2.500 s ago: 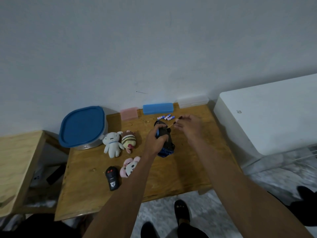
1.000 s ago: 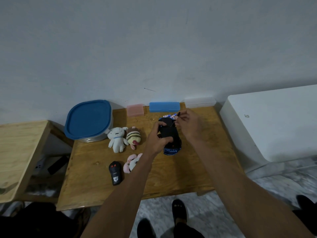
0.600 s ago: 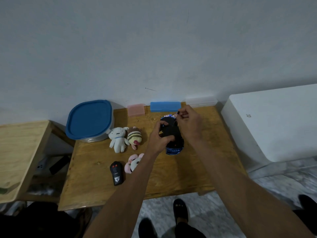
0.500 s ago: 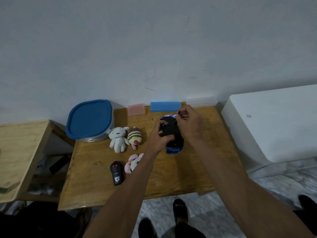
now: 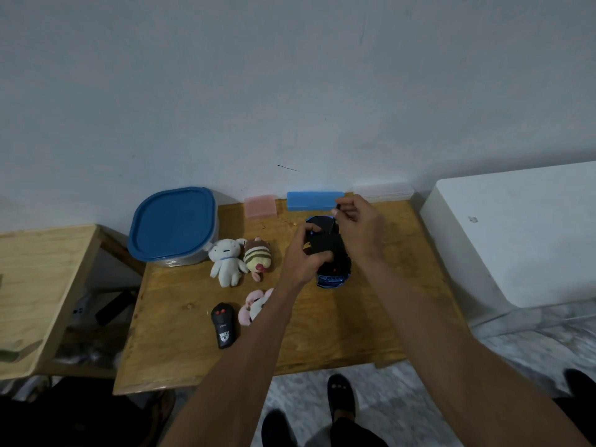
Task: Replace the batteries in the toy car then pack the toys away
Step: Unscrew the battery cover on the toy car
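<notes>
A blue toy car (image 5: 332,272) lies upside down on the wooden table (image 5: 322,330), its black underside facing up. My left hand (image 5: 304,256) grips the car's left side. My right hand (image 5: 359,227) pinches a thin small screwdriver (image 5: 335,217), tip pointing down onto the car's far end. A black remote (image 5: 223,324) lies near the front left. A white plush (image 5: 225,261), a striped plush (image 5: 257,258) and a pink plush (image 5: 254,306) lie left of the car. The batteries are hidden behind my hands.
A round container with a blue lid (image 5: 174,224) stands at the table's back left. A pink case (image 5: 260,206), a blue case (image 5: 314,200) and a clear case (image 5: 383,191) line the wall. A white appliance (image 5: 516,233) stands right, a lower wooden table (image 5: 35,285) left.
My right hand moved the screwdriver from beside the car onto its far end. The batteries behind the car became hidden. My left hand kept its grip on the car.
</notes>
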Demonstrator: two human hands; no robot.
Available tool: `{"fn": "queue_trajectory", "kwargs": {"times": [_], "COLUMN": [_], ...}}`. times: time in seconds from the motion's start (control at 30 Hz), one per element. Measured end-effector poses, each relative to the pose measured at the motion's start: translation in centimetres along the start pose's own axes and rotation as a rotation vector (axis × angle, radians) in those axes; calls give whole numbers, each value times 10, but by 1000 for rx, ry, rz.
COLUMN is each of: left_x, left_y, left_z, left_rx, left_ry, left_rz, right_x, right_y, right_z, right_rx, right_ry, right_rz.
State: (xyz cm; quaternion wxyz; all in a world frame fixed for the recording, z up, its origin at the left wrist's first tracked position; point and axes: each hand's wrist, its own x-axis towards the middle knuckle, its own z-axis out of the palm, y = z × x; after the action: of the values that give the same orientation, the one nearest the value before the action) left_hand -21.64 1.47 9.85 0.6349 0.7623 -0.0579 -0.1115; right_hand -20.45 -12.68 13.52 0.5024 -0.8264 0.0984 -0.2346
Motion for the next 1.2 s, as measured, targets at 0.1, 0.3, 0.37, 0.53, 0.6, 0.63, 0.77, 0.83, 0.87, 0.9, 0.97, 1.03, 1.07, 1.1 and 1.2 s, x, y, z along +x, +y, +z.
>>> {"fn": "queue_trajectory", "kwargs": {"times": [0.1,0.3,0.37,0.53,0.6,0.63,0.77,0.83,0.87,0.9,0.97,1.03,1.07,1.1,1.2], "left_x": [1,2,1,1,1,1,2,3,3,3,3,2,2,3,4], "left_y": [1,3,3,6,6,5,7,8,8,7,7,9,10,9,7], "left_z": [-2,-1,-1,-3,-4,-5,-7,-9,-9,-10,-9,-8,-8,-7,-8], "left_rx": [-1,11,17,15,8,4,-3,2,5,5,0,-5,-3,-2,-1], "left_ry": [-3,-2,1,-5,0,3,13,10,7,7,7,10,10,12,14], "left_rz": [1,21,20,41,40,37,49,56,61,66,72,79,80,79,83], "right_x": [1,1,1,-2,-2,-2,-3,-3,-3,-3,-2,-2,-2,-1,-1], "right_y": [-3,-8,-7,-7,-6,-7,-9,-11,-12,-12,-14,-14,-15,-15,-16], "right_z": [0,1,2,2,2,2,3,4,4,5,7,8,7,7,3], "right_rx": [11,-54,-65,-94,-86,-86,-78,-65,-63,-61,-57,-53,-52,-51,-45], "right_ry": [18,47,48,55,60,57,62,59,51,45,48,60,61,61,59], "right_rz": [10,-67,-84,-84,-64,-58,-74,-66,-64,-70,-96,-104,-104,-103,-90]}}
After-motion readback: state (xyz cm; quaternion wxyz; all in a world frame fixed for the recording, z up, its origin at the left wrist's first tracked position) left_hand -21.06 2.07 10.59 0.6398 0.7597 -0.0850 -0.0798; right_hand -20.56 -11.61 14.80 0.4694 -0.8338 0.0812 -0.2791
